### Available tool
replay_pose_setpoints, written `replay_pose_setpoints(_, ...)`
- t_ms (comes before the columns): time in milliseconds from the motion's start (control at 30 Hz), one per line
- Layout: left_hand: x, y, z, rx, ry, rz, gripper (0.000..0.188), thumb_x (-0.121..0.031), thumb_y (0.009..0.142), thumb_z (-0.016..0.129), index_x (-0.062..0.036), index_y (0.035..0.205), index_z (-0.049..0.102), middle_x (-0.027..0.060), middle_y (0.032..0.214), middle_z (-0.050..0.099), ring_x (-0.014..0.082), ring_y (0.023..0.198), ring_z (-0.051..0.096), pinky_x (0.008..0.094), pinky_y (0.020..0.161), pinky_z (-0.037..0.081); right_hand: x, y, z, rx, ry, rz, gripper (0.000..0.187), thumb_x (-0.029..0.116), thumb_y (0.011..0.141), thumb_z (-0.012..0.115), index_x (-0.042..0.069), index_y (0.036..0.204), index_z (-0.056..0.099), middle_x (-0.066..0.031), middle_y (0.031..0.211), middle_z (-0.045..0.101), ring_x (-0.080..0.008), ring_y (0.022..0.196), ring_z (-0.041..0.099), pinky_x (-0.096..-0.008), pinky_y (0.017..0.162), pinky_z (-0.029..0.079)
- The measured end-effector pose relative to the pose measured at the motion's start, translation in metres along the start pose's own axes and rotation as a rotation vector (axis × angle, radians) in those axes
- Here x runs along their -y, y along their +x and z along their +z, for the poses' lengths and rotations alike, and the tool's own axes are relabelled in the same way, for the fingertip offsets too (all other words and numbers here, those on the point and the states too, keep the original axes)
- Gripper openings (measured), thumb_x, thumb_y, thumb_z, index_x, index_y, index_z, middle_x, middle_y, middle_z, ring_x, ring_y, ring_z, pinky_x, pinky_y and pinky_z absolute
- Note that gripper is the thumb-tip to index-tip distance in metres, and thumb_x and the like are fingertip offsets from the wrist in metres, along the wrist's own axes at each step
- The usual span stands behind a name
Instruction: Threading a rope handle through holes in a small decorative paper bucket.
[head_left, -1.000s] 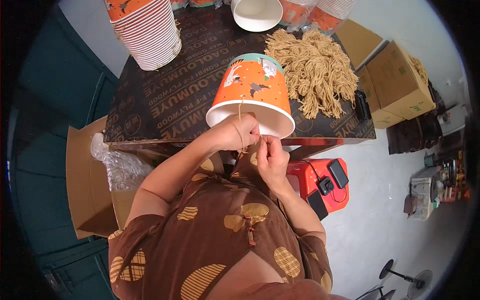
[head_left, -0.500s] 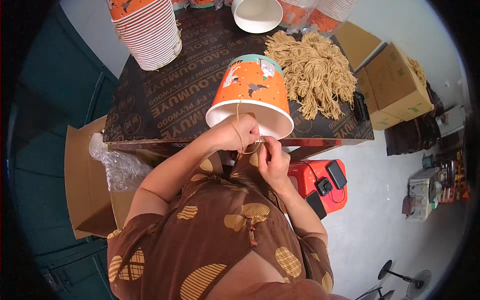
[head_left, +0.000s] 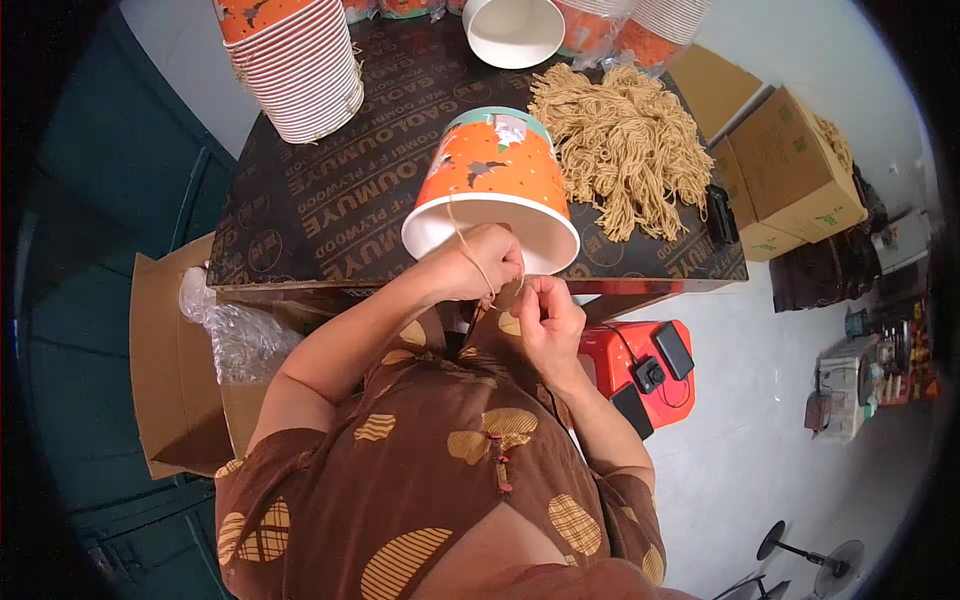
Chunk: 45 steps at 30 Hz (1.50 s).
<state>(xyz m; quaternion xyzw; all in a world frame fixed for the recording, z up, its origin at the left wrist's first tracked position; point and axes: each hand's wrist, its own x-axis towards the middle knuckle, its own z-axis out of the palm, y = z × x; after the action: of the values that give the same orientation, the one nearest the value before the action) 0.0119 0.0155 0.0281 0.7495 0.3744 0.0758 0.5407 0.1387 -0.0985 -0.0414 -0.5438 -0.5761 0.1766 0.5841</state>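
An orange paper bucket (head_left: 487, 172) with dark bat shapes and a green band lies tipped on the table, its white mouth facing me. A thin tan cord (head_left: 470, 246) runs from a hole near its rim down over the back of my left hand. My left hand (head_left: 480, 264) is closed on the cord at the bucket's mouth. My right hand (head_left: 550, 318), just beside it, pinches the cord near the table's front edge. The fingertips almost meet, and the cord's exact course between them is hard to make out.
Tan cords (head_left: 635, 150) lie heaped right of the bucket. Nested buckets (head_left: 300, 75) stand at the far left, and a white bowl-like bucket (head_left: 514, 32) at the back. An open carton (head_left: 180, 370) is at left; a red stool (head_left: 610, 350) holds small devices at right.
The bucket has shifted and turned slightly to the left. My right hand has moved a little to the right, while my left hand stays at the bucket's mouth.
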Motion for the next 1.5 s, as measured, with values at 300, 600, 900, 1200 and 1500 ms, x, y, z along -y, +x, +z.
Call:
replay_pose_setpoints(300, -0.001, 0.008, 0.002, -0.085, -0.155, 0.029, 0.019, -0.011, 0.091, 0.059, 0.0061, 0.084, 0.064, 0.0086, 0.064, 0.061, 0.0145, 0.051, 0.060, 0.0287, 0.047, 0.050, 0.010, 0.002, -0.012, 0.002, 0.145, 0.133, 0.005, 0.001, 0.092, 0.060, -0.001, 0.092, 0.056, -0.0017, 0.062, 0.059, -0.0062, 0.055, 0.056, -0.0223, 0.051, 0.044)
replay_pose_setpoints(600, 0.009, 0.007, 0.008, -0.140, -0.212, 0.098, 0.016, -0.009, 0.090, 0.060, 0.0053, 0.084, 0.063, 0.0080, 0.065, 0.060, 0.0135, 0.050, 0.058, 0.0281, 0.045, 0.049, 0.001, 0.008, -0.002, -0.018, -0.022, 0.294, 0.008, 0.005, 0.089, 0.064, 0.000, 0.093, 0.059, -0.0063, 0.061, 0.060, -0.0110, 0.051, 0.054, -0.0281, 0.049, 0.044)
replay_pose_setpoints(900, 0.016, 0.010, 0.011, -0.188, -0.178, 0.191, 0.016, -0.006, 0.089, 0.059, 0.0062, 0.079, 0.063, 0.0095, 0.077, 0.060, 0.0146, 0.053, 0.059, 0.0284, 0.045, 0.047, 0.009, 0.003, -0.004, 0.124, -0.220, -0.212, 0.008, -0.001, 0.084, 0.064, 0.001, 0.092, 0.061, -0.0148, 0.070, 0.064, -0.0265, 0.059, 0.065, -0.0341, 0.055, 0.050)
replay_pose_setpoints(1200, 0.014, 0.007, 0.004, -0.096, -0.239, 0.141, 0.013, -0.005, 0.088, 0.058, 0.0051, 0.083, 0.063, 0.0085, 0.076, 0.061, 0.0146, 0.058, 0.061, 0.0288, 0.049, 0.053, 0.001, 0.002, -0.005, -0.029, -0.153, 0.017, 0.003, 0.002, 0.090, 0.062, -0.001, 0.090, 0.061, -0.0096, 0.066, 0.061, -0.0159, 0.056, 0.060, -0.0296, 0.053, 0.048)
replay_pose_setpoints(1500, 0.012, 0.009, 0.003, -0.062, -0.211, 0.133, 0.013, -0.005, 0.088, 0.059, 0.0060, 0.085, 0.063, 0.0094, 0.072, 0.063, 0.0145, 0.059, 0.062, 0.0289, 0.050, 0.055, -0.003, 0.010, -0.004, -0.006, 0.076, 0.318, 0.008, 0.005, 0.094, 0.060, -0.003, 0.093, 0.061, -0.0017, 0.064, 0.058, -0.0043, 0.058, 0.050, -0.0240, 0.052, 0.043)
